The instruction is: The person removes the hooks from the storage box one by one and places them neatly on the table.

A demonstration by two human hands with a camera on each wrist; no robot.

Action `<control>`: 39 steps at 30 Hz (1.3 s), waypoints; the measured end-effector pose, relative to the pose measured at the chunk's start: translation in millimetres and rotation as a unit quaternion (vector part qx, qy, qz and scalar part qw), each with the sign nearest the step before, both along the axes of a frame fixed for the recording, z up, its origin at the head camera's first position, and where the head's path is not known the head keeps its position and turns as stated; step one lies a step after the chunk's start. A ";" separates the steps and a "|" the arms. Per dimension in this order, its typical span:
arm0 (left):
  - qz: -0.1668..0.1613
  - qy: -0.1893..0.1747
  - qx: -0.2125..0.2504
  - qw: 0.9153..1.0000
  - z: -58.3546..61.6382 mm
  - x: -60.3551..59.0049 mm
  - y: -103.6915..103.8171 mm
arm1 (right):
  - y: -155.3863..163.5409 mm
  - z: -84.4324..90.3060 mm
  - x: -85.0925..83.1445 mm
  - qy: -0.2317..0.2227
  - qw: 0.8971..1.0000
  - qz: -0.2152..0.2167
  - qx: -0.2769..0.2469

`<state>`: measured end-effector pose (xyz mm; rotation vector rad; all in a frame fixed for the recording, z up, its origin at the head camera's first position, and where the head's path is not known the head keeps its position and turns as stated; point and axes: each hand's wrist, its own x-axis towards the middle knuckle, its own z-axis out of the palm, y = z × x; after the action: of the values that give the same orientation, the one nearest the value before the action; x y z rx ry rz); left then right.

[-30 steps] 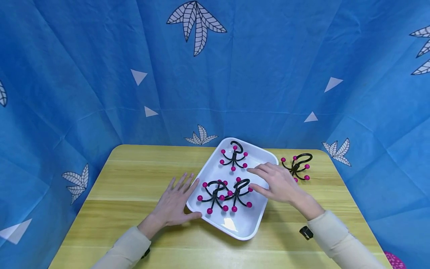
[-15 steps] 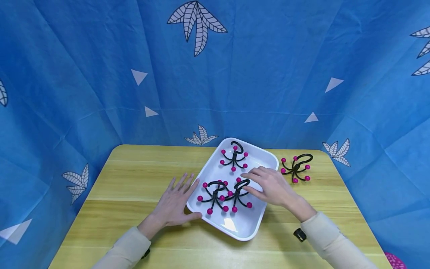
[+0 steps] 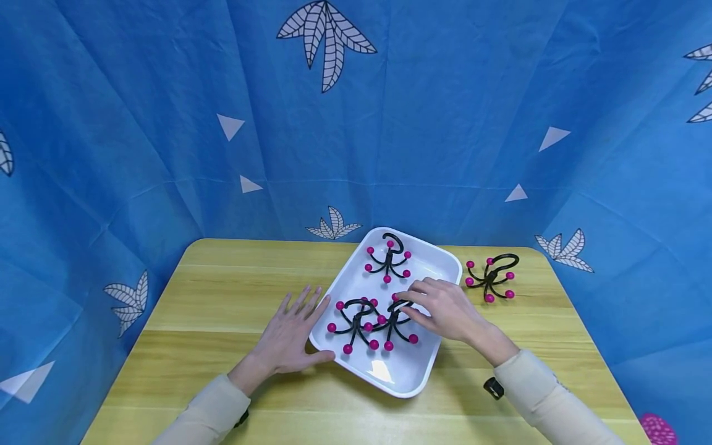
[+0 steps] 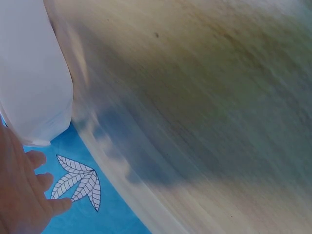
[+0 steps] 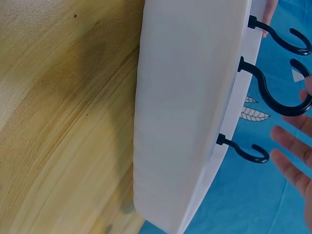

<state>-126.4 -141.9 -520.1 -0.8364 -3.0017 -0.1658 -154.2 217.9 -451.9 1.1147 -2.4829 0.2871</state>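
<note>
Since a second ago the right hand (image 3: 445,307) has drawn back from the tray's far right part to a black hook rack with pink ball tips (image 3: 396,321), near the middle of the white tray (image 3: 400,377) on the table's right half. Its fingers curl at the top hook; whether they have closed on it cannot be told. The left hand (image 3: 289,334) lies flat and open against the tray's left edge. The rack looks light, stiff and snag-prone, best lifted by that hook.

wooden table (image 3: 222,296) | blue leaf-print cloth backdrop (image 3: 167,123) | pink dotted thing (image 3: 656,428) at lower right corner
</note>
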 end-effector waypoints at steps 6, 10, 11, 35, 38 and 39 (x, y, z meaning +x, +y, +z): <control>0.000 -0.002 0.006 1.000 1.1 0.2 0.9 | 1.1 0.1 -1.3 0.011 1.000 0.015 0.001; 0.003 -0.011 0.004 1.000 1.3 0.5 1.6 | 1.3 0.9 -1.0 0.006 1.000 0.017 0.005; 0.002 -0.011 0.006 1.000 1.4 0.4 1.8 | 1.2 1.3 -0.8 0.005 1.000 0.017 0.006; 0.006 -0.013 0.007 1.000 0.2 -0.6 1.4 | 2.4 16.1 6.3 -0.005 1.000 0.011 0.019; 0.006 -0.010 0.008 1.000 0.6 0.1 1.2 | 4.6 19.7 7.2 -0.003 1.000 0.008 0.019; 0.006 -0.009 0.007 1.000 0.7 0.3 1.2 | 5.4 21.1 7.4 -0.002 1.000 0.008 0.017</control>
<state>-126.1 -140.8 -519.4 -0.8185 -3.0181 -0.1958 -146.8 223.3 -430.8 1.1483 -2.4935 0.2518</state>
